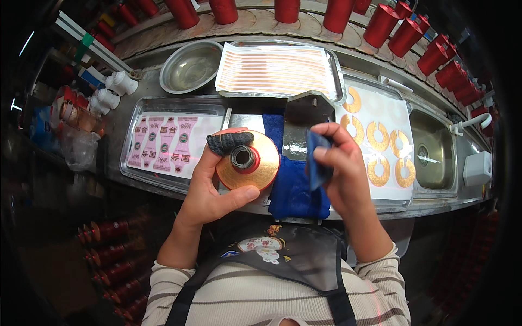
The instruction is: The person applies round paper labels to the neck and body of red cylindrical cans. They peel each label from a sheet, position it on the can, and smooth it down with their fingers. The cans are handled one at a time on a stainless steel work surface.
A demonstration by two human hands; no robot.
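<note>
My left hand (215,190) is closed around a red bottle (265,185), its open mouth facing up. A gold ring label (261,169) covers the bottle's shoulder around the dark-rimmed neck. A dark knitted sleeve (231,142) lies across the label by the neck, seemingly over a finger of that hand. To the right, my right hand (345,163) pinches a thin, flat blue piece (317,160), blurred and apart from the bottle. Below it, a blue cloth (299,190) drapes over a metal stand with an upright bracket (311,108).
Left is a tray (126,163) of pink labels. A tray (338,76) of striped strips and a steel bowl (190,65) stand behind. Gold ring labels (377,136) lie on a white sheet at right, beside a sink (432,152). Red bottles (380,26) line the conveyor beyond.
</note>
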